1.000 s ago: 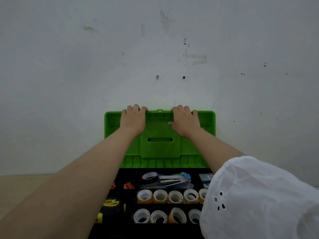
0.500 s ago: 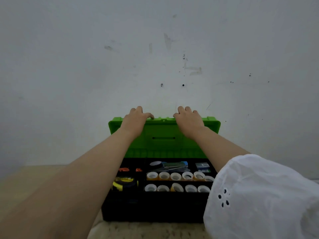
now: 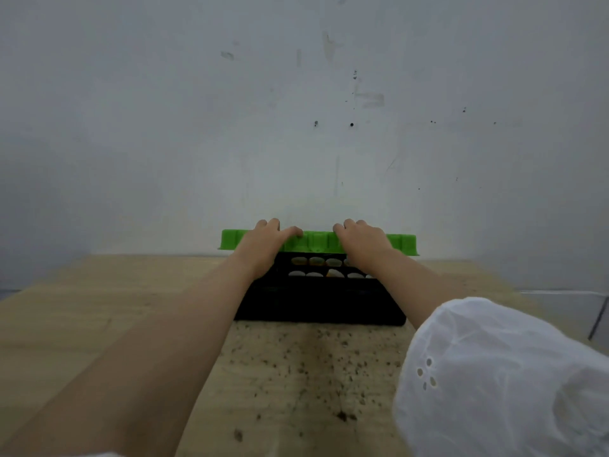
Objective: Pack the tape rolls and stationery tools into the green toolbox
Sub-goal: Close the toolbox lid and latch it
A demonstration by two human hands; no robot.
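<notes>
While tape rolls (image 3: 316, 260) lie in rows in the black base (image 3: 316, 301), the half-shut green lid (image 3: 316, 243) is gripped at frame centre by the left hand (image 3: 263, 240) and right hand (image 3: 361, 238), fingers curled over its far edge; packing is judged done, only closing left.

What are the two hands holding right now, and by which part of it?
Both hold the green toolbox lid. The left hand and the right hand curl their fingers over its free long edge, one on either side of the middle.
</notes>
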